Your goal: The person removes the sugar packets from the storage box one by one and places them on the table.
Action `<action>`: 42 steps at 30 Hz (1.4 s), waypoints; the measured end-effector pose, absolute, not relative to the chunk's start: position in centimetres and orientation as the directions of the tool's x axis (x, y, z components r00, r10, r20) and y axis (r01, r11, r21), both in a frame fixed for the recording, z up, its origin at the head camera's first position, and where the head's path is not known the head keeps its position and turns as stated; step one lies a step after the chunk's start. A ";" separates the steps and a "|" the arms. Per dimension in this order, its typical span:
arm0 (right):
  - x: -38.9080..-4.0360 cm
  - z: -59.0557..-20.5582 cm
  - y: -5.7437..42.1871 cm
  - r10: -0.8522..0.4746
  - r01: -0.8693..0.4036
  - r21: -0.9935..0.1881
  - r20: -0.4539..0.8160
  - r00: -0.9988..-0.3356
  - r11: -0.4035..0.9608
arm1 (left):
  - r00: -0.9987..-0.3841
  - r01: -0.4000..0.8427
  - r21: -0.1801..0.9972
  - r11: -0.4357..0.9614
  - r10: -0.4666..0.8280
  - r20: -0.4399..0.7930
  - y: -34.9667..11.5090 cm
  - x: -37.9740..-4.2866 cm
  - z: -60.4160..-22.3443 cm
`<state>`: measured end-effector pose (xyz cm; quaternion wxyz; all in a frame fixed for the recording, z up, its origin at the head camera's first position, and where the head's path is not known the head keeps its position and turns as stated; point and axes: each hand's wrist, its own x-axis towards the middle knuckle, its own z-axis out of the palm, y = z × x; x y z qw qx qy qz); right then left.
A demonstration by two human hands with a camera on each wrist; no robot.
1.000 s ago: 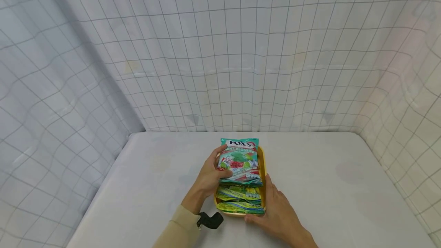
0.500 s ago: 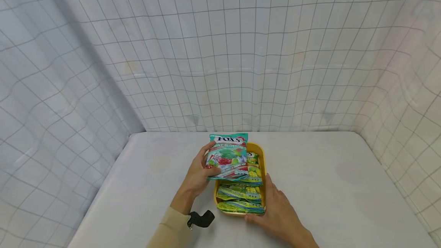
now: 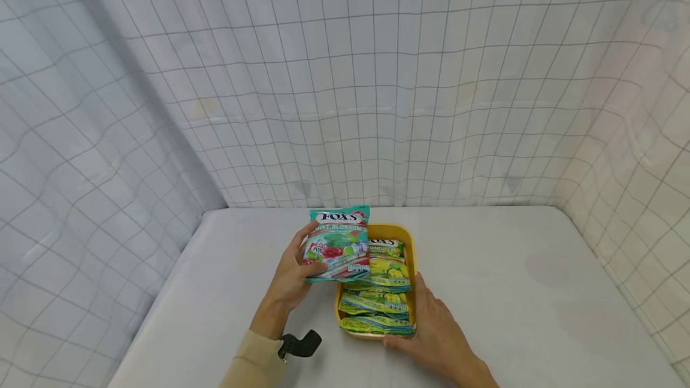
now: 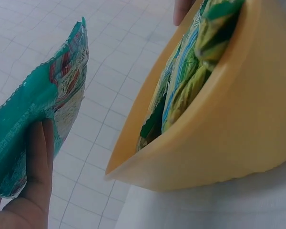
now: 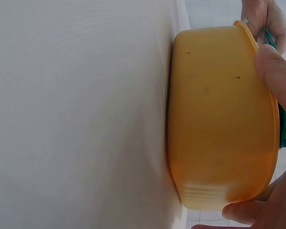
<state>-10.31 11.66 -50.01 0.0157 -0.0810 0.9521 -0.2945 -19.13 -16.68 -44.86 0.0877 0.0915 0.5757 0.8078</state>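
Where teal packet intervenes, tub is hidden.

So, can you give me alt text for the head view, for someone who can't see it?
The left hand grips a teal FOX'S Mint Blossom bag that hides the far left part of a yellow tub. The tub holds yellow-green bags and stands on a white table, with the right hand against its near right corner.

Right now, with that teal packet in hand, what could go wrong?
The teal packet might slip or sag: the left hand grips it at one side, leaving the other unsupported. The yellow basket could shift if bumped, since the right hand seems only to rest against its near right corner.
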 end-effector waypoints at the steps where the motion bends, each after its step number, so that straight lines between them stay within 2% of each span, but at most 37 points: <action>1: -10.3 -50.0 11.7 -0.164 -0.146 -0.562 0.019 -0.986 0.814 | -0.969 -0.030 0.947 -0.321 0.242 0.051 -16.9 -19.1 -44.9; 23: -10.3 -50.0 11.8 -0.169 -0.160 -0.556 0.036 -0.985 0.816 | -0.985 -0.026 0.947 -0.322 0.170 0.031 -21.4 -18.9 -46.1; 42: -10.4 -50.0 11.7 -0.165 -0.159 -0.564 0.040 -0.985 0.811 | -0.990 -0.088 0.952 -0.294 0.130 -0.052 -22.7 -19.6 -48.6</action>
